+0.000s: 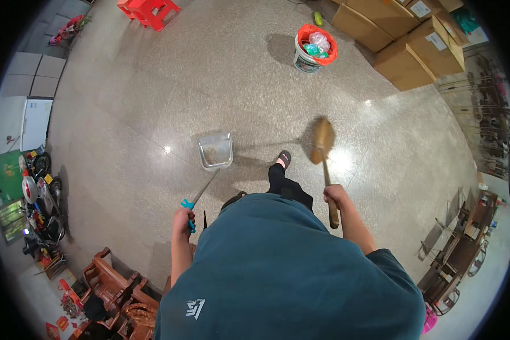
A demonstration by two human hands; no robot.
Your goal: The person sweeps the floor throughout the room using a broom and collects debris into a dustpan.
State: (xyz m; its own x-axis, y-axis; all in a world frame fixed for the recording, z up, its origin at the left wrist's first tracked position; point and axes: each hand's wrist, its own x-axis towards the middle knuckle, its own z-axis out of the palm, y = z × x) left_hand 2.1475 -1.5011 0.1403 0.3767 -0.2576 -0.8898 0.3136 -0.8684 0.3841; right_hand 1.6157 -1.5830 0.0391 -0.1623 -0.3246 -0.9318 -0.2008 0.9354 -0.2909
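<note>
My left hand is closed round the teal grip of a dustpan. The dustpan is a squarish metal pan on a thin handle, out ahead of me on the left, with a little debris in its bottom. In my right hand is the brown handle of a broom. Its tan bristle head points away from me and looks slightly blurred, apart from the dustpan. I cannot tell whether the bristles touch the floor. Between the two tools, one foot in a dark sandal is stepping forward.
Ahead on the speckled floor stands a bucket with a red liner, full of rubbish. Cardboard boxes are stacked at the far right, a red stool at the far left. A motorbike and wooden chairs line the left side.
</note>
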